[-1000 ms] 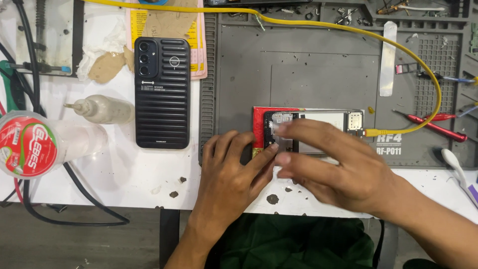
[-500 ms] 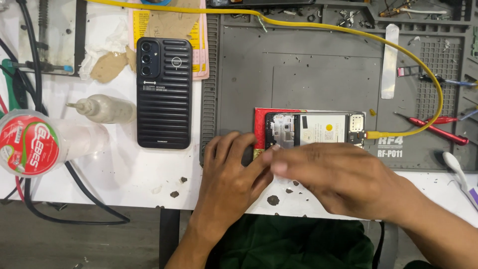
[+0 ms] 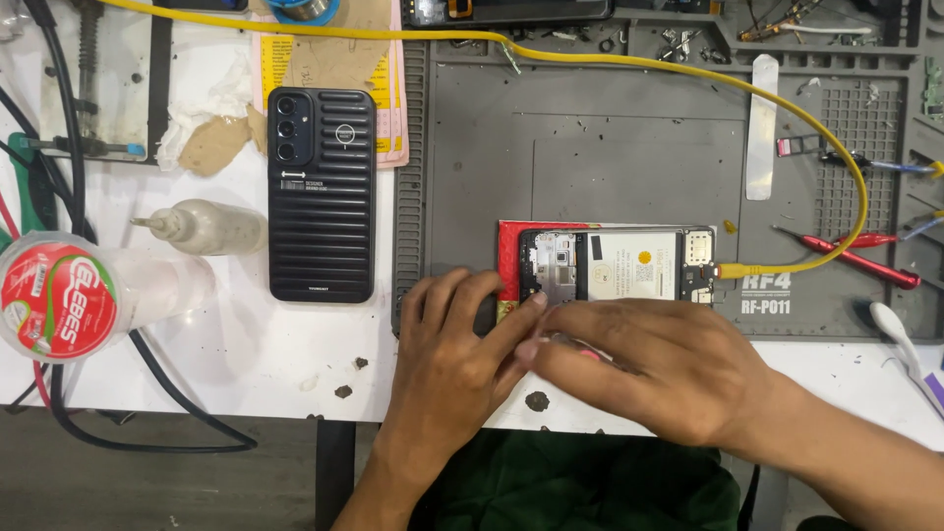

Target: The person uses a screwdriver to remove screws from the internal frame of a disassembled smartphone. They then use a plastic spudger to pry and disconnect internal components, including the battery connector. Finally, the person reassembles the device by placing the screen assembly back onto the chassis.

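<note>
Far left: a clear tub with a red-and-white lid (image 3: 47,300) is lying on its side on the white tabletop (image 3: 246,359), with black cables looping around it.
Left of centre: a small squeeze bottle (image 3: 202,226) is lying flat, nozzle pointing left; just right of it a black ribbed phone case (image 3: 322,197) is lying back-up, well apart from my hands.
My left hand (image 3: 454,339): I am resting it flat at the grey mat (image 3: 590,147) near edge, fingers spread, the forefinger reaching right to touch the lower left corner of the opened phone (image 3: 615,265).
Opened phone: it is lying on the mat on a red sheet, back cover off, its long axis running left to right, directly beyond my fingertips.
My right hand (image 3: 654,369): I am laying it palm-down along the phone's near edge, fingers together and pointing left toward my left forefinger; something pink is showing beneath them, and I cannot tell whether I am pinching it.
Nearer hand: both are at the near long edge; the left is at the corner.
Right: a yellow cable (image 3: 855,167) is plugging into the phone's right end; red tweezers (image 3: 851,256) are lying beyond.
</note>
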